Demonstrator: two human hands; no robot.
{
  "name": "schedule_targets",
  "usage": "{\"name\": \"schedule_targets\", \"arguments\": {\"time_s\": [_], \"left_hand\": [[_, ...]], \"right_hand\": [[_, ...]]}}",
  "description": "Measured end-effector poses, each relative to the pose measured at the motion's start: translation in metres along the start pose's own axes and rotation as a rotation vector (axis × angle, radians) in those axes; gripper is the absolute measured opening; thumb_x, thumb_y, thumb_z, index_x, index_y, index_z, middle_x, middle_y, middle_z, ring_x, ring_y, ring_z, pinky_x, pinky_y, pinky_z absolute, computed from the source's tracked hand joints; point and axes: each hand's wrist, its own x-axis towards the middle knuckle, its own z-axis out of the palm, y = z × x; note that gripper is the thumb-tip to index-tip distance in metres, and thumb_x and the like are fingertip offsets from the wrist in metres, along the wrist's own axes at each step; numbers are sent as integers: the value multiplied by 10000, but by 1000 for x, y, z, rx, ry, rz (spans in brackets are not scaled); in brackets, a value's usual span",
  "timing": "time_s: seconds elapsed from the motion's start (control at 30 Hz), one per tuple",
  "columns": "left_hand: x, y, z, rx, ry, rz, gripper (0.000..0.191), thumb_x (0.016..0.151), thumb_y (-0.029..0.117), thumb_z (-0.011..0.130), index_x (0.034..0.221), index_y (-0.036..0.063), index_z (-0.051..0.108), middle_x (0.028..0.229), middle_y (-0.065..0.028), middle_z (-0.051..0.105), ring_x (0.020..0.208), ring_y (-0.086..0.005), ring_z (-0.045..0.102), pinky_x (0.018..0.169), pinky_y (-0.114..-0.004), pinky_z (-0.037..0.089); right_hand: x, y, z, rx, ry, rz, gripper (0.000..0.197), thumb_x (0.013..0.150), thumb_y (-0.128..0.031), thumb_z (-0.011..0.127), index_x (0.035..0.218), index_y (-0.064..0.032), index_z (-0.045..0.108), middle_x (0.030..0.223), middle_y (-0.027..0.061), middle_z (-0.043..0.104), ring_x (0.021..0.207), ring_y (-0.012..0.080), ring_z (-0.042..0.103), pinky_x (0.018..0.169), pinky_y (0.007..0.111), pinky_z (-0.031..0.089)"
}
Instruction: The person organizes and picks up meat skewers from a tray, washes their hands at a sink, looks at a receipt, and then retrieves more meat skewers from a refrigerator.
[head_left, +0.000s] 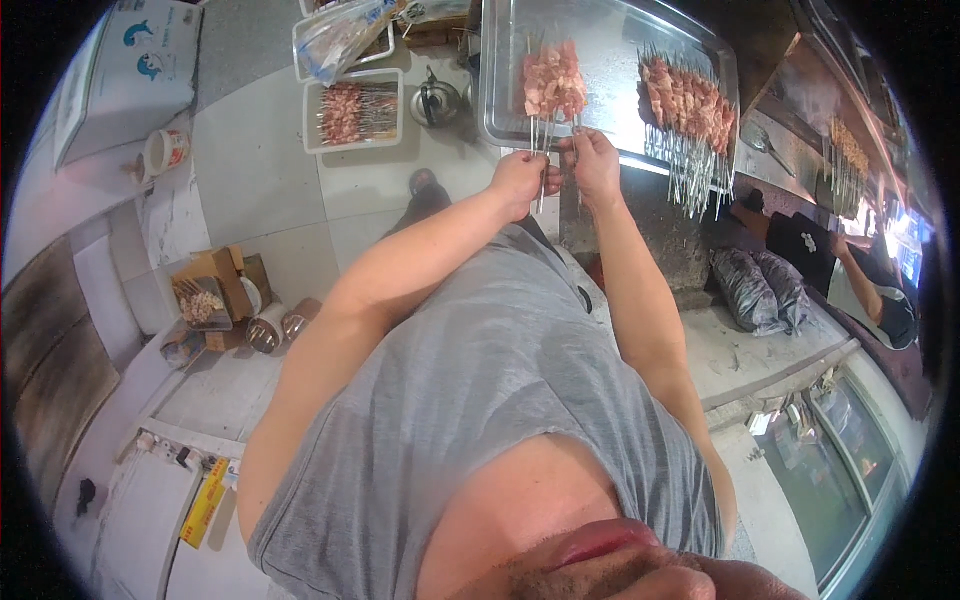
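Several skewers of raw meat (553, 79) are over the near left part of a shiny metal tray (495, 127), their bare metal ends pointing towards me. My left hand (523, 180) is closed on some of those ends. Close beside it, my right hand (595, 161) pinches the ends at the right side of the bunch. Farther right, a dense row of raw meat skewers (688, 105) lies on the same tray, with its metal ends hanging over the near edge.
A white plastic tub of skewers (307, 120) and a metal kettle (435, 101) stand left of the tray. At right are a grill with skewers (849, 154), a slotted utensil (761, 142), dark plastic bags (750, 292) and another person (862, 281). A white bucket (166, 152) is at far left.
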Motion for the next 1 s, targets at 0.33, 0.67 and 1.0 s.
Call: {"name": "schedule_targets", "arguments": {"time_s": [0.33, 0.67, 1.0], "left_hand": [[5, -6, -2, 16, 33, 23, 133, 893, 171, 496, 829, 55, 509, 685, -50, 541, 549, -180, 532, 492, -322, 441], [5, -6, -2, -55, 19, 36, 80, 863, 99, 533, 815, 36, 528, 661, -30, 502, 536, -141, 482, 477, -279, 409], [-5, 1, -11, -29, 14, 38, 131, 894, 174, 504, 859, 49, 522, 709, -36, 523, 568, -138, 476, 503, -297, 422]], "right_hand": [[-2, -12, 3, -278, 84, 18, 218, 863, -142, 529, 966, 50, 539, 765, 89, 625, 567, 112, 516, 514, 240, 415], [17, 8, 7, -272, 61, -2, 300, 733, -108, 655, 952, 69, 553, 736, 82, 587, 600, 128, 517, 541, 283, 415], [1, -15, 1, 87, -28, 124, 171, 814, -101, 561, 894, 49, 581, 733, 87, 598, 599, 113, 524, 513, 263, 417]]}}
